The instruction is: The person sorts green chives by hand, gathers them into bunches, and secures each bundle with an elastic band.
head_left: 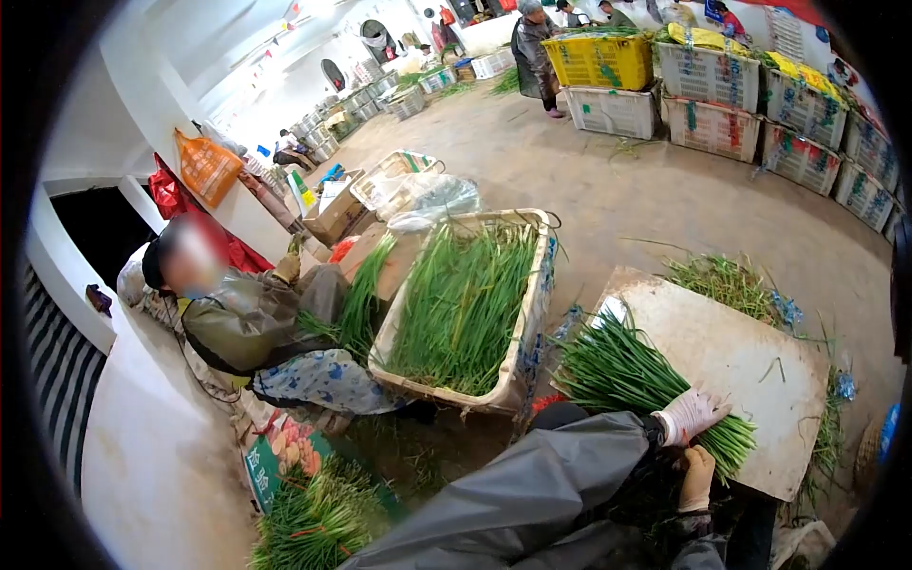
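Observation:
A bunch of garlic chives (632,370) lies across a pale board (760,370), its dark green leaves to the upper left and its paler stem ends to the lower right. My left hand (692,415), in a whitish glove, lies over the bunch near the stem ends, its fingers wrapped across the top. Against the near side of the stems is my right hand (696,478), in a tan glove, with its fingers curled at the bunch; its fingertips are partly hidden. A long grey sleeve covers my left arm.
A crate of loose greens (465,313) stands left of the board. Beside it sits a co-worker (256,323) with greens nearby. More chives (318,522) lie at lower left. Trimmings (727,285) edge the board. Stacked crates (708,76) and a standing person (534,57) are farther back.

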Available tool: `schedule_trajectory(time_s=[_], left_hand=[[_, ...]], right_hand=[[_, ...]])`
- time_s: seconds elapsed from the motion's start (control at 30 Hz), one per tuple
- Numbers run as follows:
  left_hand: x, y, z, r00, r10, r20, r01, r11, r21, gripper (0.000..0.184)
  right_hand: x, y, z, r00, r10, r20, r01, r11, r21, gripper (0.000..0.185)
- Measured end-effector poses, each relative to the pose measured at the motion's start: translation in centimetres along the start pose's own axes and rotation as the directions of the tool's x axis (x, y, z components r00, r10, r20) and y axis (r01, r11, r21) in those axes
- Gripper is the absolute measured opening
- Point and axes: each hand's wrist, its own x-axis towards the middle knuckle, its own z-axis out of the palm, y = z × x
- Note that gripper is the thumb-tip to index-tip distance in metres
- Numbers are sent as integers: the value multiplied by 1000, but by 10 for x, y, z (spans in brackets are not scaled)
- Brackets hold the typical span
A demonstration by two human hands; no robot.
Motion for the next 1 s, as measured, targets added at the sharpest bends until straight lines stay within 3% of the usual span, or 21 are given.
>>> schedule_trajectory(time_s=[0.1,0.17,0.33,0.37,0.47,0.5,0.57,0.63,0.7,0.73,0.77,0.83,0.87,0.9,0.97,1.0], left_hand=[[8,-6,30,999,-15,-39,15,1000,-8,96],[2,-7,9,996,7,-84,-14,996,-85,81],[0,-6,16,957,78,-280,-91,995,-34,41],[-2,-2,11,947,73,-312,-86,996,-28,41],[5,-5,27,977,1,-211,-14,998,-62,46],[5,-3,28,981,-24,-194,6,995,-96,49],[-2,2,-13,1000,-24,18,27,981,-194,74],[-9,4,-44,998,35,47,-23,974,-224,88],[-7,2,-20,991,42,-130,-90,919,-384,91],[-6,0,-10,976,33,-216,-130,880,-457,93],[-7,-4,0,961,67,-269,-182,884,-430,75],[-8,-7,8,998,53,-44,-67,899,-433,61],[-9,-10,27,971,86,-223,-163,921,-354,49],[-7,-11,34,947,116,-299,-197,945,-259,46],[-2,-10,46,945,48,-322,-137,956,-260,35],[-2,-14,57,939,95,-331,-174,960,-220,39]], right_hand=[[-3,-1,15,997,62,-41,-46,948,316,24],[-10,-21,25,995,77,-64,-49,936,349,27],[-33,-98,54,993,-42,-114,60,985,161,29],[-32,-104,52,996,-20,-91,34,988,150,29],[-22,-92,40,996,-75,-54,72,996,-42,29],[-21,-97,35,994,-51,-92,53,998,29,29],[-15,-110,26,988,-2,-155,29,984,178,30],[-9,-102,9,986,25,-166,21,962,271,30],[-8,-96,3,983,26,-181,38,940,338,30],[-9,-92,0,985,-50,-164,99,947,307,30],[-10,-90,-2,983,-35,-182,92,945,314,31],[-18,-99,13,975,-2,-222,78,940,331,31],[-22,-105,24,972,14,-234,42,972,233,28],[-26,-108,31,986,20,-168,-7,997,76,24],[-35,-92,57,969,-202,-141,178,970,-166,23],[-42,-89,65,933,-336,-127,289,912,-291,21]])
